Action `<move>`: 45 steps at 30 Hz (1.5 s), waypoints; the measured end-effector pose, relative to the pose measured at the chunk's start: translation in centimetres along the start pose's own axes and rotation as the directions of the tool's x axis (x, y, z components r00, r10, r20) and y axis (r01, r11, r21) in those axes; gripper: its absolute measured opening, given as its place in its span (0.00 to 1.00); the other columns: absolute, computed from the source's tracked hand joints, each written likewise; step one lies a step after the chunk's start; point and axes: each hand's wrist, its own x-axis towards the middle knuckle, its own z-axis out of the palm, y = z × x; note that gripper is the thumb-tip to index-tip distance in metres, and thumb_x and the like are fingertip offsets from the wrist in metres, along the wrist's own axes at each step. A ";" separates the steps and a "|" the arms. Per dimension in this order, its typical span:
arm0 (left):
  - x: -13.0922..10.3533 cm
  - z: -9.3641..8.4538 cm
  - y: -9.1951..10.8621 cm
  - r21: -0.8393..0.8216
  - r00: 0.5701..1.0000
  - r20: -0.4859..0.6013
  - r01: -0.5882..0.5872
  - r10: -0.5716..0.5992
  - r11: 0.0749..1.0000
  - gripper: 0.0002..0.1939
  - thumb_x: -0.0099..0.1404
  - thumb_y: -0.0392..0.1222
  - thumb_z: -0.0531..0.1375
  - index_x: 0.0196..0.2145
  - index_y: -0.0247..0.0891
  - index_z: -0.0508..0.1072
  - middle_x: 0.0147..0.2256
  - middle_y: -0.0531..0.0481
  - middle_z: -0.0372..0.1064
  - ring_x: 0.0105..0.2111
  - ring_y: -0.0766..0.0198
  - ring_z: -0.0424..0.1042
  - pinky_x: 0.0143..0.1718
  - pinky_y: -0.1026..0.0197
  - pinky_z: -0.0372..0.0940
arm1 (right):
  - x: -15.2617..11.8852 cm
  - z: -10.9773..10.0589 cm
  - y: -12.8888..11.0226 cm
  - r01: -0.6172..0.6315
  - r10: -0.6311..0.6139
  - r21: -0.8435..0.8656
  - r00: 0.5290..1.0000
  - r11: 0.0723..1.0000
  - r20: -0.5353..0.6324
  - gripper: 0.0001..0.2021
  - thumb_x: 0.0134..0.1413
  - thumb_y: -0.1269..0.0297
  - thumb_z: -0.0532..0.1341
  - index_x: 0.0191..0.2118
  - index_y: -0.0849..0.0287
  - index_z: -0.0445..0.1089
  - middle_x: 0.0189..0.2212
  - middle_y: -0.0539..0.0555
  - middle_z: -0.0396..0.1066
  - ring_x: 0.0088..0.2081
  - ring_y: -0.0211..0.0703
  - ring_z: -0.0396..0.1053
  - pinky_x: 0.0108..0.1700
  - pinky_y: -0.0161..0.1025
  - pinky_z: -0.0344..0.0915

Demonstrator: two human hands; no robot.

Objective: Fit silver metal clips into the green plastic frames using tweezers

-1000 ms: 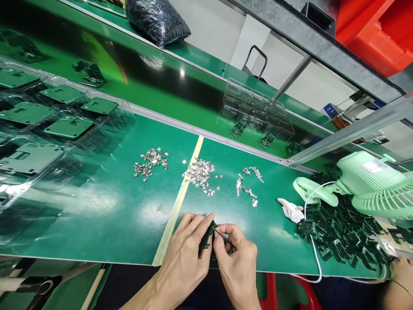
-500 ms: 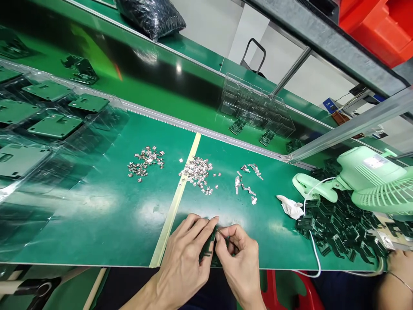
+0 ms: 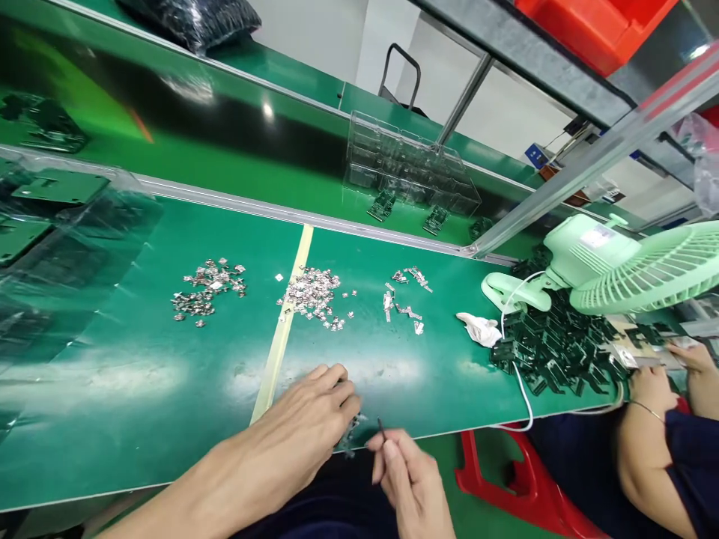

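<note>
My left hand [image 3: 314,412] is closed around a small dark part [image 3: 351,434] at the table's front edge. The fingers hide most of that part, and its edge is blurred. Just to the right, my right hand [image 3: 407,471] pinches a thin dark stick-like tool [image 3: 382,429], its tip pointing up and away from me. The tool and the part are apart. Beyond my hands lies a heap of small shiny metal pieces [image 3: 314,292], partly over a yellow tape strip [image 3: 275,359]. A second metal heap [image 3: 207,288] is to its left, and flat metal strips [image 3: 387,303] are scattered to its right.
A light green fan [image 3: 589,254] stands at the right beside a pile of dark parts [image 3: 550,344] and a crumpled white cloth [image 3: 480,329]. Clear plastic trays with green parts [image 3: 61,186] occupy the left. Another person's hand [image 3: 651,389] works at the far right.
My right hand has drawn away from the left, down and toward me, with the thin tool. My left hand has turned over the part. The view has shifted to the right.
</note>
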 end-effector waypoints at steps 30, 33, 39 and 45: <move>3.1 -3.0 2.2 0.048 0.877 0.473 0.075 -0.089 0.996 0.12 0.62 0.25 0.57 0.38 0.40 0.75 0.45 0.45 0.74 0.49 0.48 0.70 0.52 0.45 0.63 | -1.7 3.1 1.5 0.004 0.006 -0.296 0.999 0.955 0.035 0.20 0.76 0.61 0.44 0.41 0.57 0.72 0.19 0.48 0.70 0.21 0.38 0.69 0.31 0.33 0.62; 2.5 -2.3 1.8 0.042 0.912 0.405 0.049 -0.062 0.998 0.15 0.61 0.25 0.57 0.40 0.41 0.75 0.46 0.46 0.74 0.50 0.49 0.69 0.53 0.46 0.61 | -1.7 3.2 1.2 -0.018 0.033 -0.360 0.999 0.933 0.035 0.19 0.74 0.63 0.44 0.42 0.57 0.72 0.19 0.47 0.68 0.20 0.39 0.68 0.29 0.34 0.60; 2.7 -2.3 2.0 0.068 0.875 0.471 0.089 -0.111 0.994 0.15 0.62 0.25 0.58 0.41 0.41 0.76 0.47 0.46 0.74 0.51 0.48 0.69 0.54 0.45 0.62 | -1.9 3.2 1.9 0.005 0.003 -0.260 1.000 0.966 0.030 0.21 0.77 0.61 0.44 0.44 0.58 0.74 0.20 0.48 0.70 0.21 0.37 0.68 0.31 0.32 0.61; 2.9 -2.3 2.0 0.090 0.866 0.484 0.097 -0.129 0.991 0.16 0.63 0.27 0.58 0.45 0.41 0.77 0.51 0.44 0.73 0.54 0.45 0.68 0.58 0.41 0.61 | -2.3 2.8 1.1 0.036 -0.019 -0.551 0.999 0.834 0.036 0.21 0.68 0.75 0.48 0.56 0.58 0.73 0.27 0.54 0.79 0.23 0.43 0.75 0.27 0.34 0.59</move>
